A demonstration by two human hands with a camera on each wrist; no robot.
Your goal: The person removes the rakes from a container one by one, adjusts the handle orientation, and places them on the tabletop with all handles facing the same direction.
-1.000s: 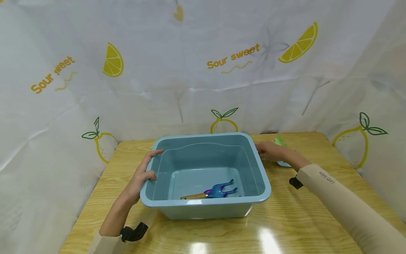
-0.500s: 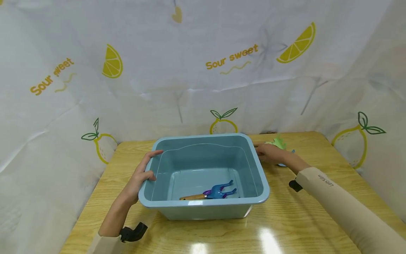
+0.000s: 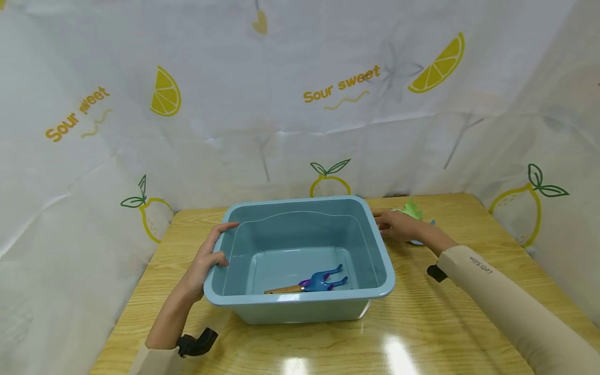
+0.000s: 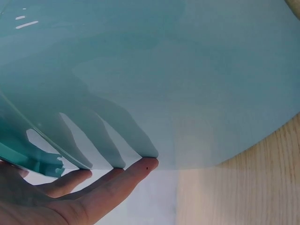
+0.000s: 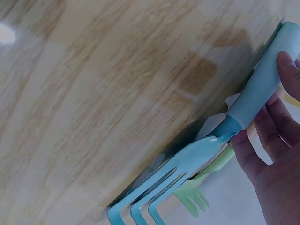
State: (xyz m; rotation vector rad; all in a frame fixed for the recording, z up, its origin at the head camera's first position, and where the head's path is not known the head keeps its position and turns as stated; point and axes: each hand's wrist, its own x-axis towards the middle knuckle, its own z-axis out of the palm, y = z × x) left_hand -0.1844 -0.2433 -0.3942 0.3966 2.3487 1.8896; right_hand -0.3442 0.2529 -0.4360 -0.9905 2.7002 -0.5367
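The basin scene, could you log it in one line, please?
left hand: grips basin rim; right hand: holds light-blue rake; inside basin: blue pronged tool; nearby: green tool

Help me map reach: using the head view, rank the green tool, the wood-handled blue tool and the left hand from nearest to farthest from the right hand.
1. Green tool: just beyond the right hand, right of the tub.
2. Wood-handled blue tool: inside the tub, near its front wall.
3. Left hand: on the tub's left rim.
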